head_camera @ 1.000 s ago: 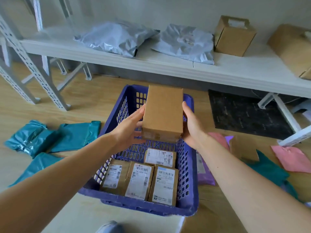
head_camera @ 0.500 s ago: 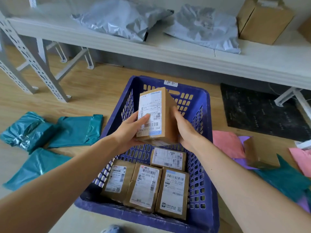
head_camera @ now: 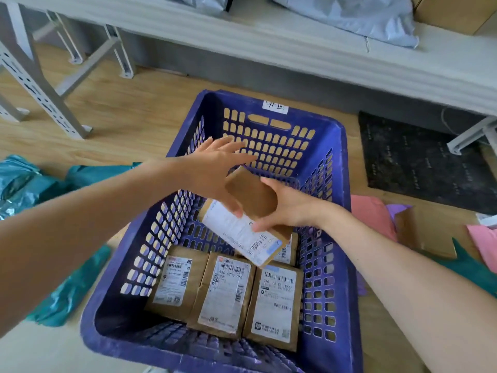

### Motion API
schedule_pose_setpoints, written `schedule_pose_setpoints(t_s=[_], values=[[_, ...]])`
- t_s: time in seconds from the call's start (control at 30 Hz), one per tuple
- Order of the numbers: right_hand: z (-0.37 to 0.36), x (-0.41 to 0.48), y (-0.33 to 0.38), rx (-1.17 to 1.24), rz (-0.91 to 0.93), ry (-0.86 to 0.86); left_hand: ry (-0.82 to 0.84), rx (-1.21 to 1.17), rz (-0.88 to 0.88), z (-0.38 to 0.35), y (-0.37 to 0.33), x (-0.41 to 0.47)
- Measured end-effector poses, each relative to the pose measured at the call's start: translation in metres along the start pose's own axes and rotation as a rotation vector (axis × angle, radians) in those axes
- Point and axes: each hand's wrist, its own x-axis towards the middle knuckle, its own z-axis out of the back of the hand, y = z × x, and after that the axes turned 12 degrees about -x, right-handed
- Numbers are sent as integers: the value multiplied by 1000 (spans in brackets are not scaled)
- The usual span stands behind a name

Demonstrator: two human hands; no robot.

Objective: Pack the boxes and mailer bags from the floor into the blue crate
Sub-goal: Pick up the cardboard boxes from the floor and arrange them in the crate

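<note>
Mid-pack here, and I'd call it under halfway. The right hand (head_camera: 290, 208) grips a box (head_camera: 252, 195), fingers curled round its right side. The box hangs tilted above the middle of the crate (head_camera: 346, 162), label up, not yet set down. The left hand (head_camera: 215, 168) is spread with straight fingers over the box's far end. Its thumb touches the label, so it steadies the box and doesn't grasp it. Down in the crate I count four packed boxes (head_camera: 228, 289). Three lie side by side, labels up, along the near wall, and a fourth sits just behind them on the right, mostly hidden under the one in hand. I can't see any bag in the crate. As for what's left, there are teal bags (head_camera: 24, 181) on the floor to the left of the crate. On the right there are pink bags (head_camera: 371, 214), a purple bag (head_camera: 398, 211), one more teal one and a loose box (head_camera: 422, 232) lying among them. By my reckoning the boxes are nearly done, with this one and the loose one to go, and every bag is waiting. The grey bags (head_camera: 349, 14) up on the shelf (head_camera: 295, 57) aren't floor goods, so I leave them out of the count.
</note>
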Motion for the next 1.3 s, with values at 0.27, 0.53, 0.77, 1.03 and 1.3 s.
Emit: schedule_pose_setpoints(t_s=[0.27, 0.53, 0.77, 1.03, 1.3], values=[[7, 7, 17, -247, 128, 16, 296, -65, 139, -13, -2, 12], [-14, 22, -6, 376, -198, -515, -60, -1047, 412, -39, 30, 2], [-64, 52, -9, 894, -211, -281, -154, -1382, 596, -96, 37, 7], [-109, 77, -12, 673, -301, -243, -176, -1461, 645, -146, 51, 1], [-108, 63, -9, 544, -356, -241, -217, -1387, 639, -155, 51, 4]])
